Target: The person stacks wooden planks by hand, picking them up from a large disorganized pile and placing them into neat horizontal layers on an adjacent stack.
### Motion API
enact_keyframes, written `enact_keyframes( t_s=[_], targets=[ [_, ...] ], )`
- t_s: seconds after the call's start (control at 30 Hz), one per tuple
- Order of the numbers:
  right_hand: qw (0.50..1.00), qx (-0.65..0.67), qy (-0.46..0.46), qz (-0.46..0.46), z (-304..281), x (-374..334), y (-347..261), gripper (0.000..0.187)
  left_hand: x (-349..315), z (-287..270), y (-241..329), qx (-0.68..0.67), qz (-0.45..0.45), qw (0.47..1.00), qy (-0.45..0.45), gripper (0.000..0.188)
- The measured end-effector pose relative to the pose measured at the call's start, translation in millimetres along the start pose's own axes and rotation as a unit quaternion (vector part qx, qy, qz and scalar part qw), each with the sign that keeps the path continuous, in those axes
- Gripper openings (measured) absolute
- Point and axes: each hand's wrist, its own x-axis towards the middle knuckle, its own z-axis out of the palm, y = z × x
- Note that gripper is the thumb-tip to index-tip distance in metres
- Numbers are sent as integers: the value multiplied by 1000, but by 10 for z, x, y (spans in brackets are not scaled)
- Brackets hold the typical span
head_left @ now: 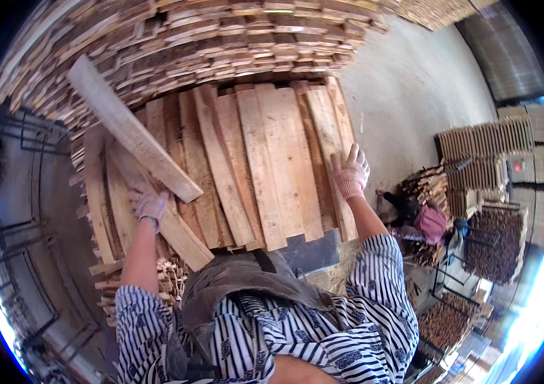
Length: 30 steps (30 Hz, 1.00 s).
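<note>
Boards lie side by side in a layer on a waist-high stack before me. My left hand [148,202], in a pale work glove, straddles a slanting wooden board [185,243] at the left, thumb on one side and fingers on the other. Just above that hand, a loose greyish board [132,125] lies crosswise over the others, its upper end sticking out past the stack. My right hand [351,173], also gloved, rests against the outer board [327,134] along the stack's right edge. Its fingers are stretched out and apart. Wide planks [284,160] fill the middle between both hands.
A tall pile of stacked boards [233,41] stands directly beyond. Concrete floor [413,77] runs along the right. Further right, a person in pink [430,221] is by a heap of wood pieces [427,185], near more stacks [486,150]. Metal frames [28,224] stand at the left.
</note>
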Motion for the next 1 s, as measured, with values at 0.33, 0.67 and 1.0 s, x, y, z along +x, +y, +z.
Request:
enact_keyframes(
  t_s=[0.33, 0.67, 1.0],
  targets=[
    [978, 176, 20, -114, 22, -526, -640, 63, -159, -207, 51, -134, -70, 989, 10, 121],
    [979, 47, -132, -150, -52, -1362, -2897, 80, -260, -544, -419, -563, 137, 805, 131, 117],
    [961, 151, -184, -141, -373, -1549, -2635, 75, 325, -1666, 864, -419, -21, 897, 141, 142]
  ],
)
